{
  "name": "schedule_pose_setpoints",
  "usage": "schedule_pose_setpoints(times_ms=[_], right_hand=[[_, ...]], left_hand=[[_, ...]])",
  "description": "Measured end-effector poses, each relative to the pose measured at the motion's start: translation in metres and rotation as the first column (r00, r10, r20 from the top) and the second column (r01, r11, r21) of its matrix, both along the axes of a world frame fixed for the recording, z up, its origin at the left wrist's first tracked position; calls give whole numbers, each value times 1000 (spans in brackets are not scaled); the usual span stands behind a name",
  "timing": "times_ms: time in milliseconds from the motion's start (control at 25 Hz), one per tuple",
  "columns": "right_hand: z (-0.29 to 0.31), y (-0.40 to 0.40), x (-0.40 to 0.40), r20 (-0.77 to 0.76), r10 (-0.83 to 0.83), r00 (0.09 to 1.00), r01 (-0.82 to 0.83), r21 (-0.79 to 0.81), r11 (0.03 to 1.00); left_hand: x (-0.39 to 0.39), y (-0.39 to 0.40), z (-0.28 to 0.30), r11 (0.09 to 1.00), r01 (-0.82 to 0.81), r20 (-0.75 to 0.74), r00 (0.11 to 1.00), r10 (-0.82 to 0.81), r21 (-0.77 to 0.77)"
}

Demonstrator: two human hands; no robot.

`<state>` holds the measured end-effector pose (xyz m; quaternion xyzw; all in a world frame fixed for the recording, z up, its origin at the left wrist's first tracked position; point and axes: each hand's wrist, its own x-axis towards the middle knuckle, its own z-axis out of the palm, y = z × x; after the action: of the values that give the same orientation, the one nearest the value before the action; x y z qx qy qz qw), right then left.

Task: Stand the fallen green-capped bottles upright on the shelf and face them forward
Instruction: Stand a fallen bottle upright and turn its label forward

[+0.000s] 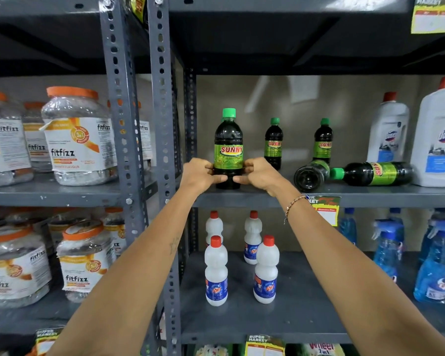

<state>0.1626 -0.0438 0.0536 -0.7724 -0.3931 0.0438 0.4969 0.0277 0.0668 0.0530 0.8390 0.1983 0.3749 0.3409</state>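
Both my left hand (199,173) and right hand (258,173) clamped on upright Sunny bottle (228,150) between them, label forward; settle base flat, then two fallen Sunny bottles (370,173) right of my right hand.

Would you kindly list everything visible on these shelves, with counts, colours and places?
Upright green-capped bottles: three, dark with green labels, middle shelf; the front one is held.
Fallen green-capped bottles: two, dark, lying on the middle shelf at right; one shows its base.
White jugs: two, red caps, far right of the middle shelf.
Small white bottles: four, red caps, lower shelf.
Blue spray bottles: several, lower shelf right.
Fitfizz jars: many, clear with orange lids, left rack.
Left hand and right hand: gripping the front bottle; bracelet on the right wrist.
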Motion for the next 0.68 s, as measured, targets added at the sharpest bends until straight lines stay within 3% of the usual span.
schedule_pose_setpoints(times_ms=[680], right_hand=[[7, -29, -40, 12, 98, 995, -98, -16, 995]], left_hand=[[-25, -14, -5, 999, -1, 2, 1000, 0, 50]])
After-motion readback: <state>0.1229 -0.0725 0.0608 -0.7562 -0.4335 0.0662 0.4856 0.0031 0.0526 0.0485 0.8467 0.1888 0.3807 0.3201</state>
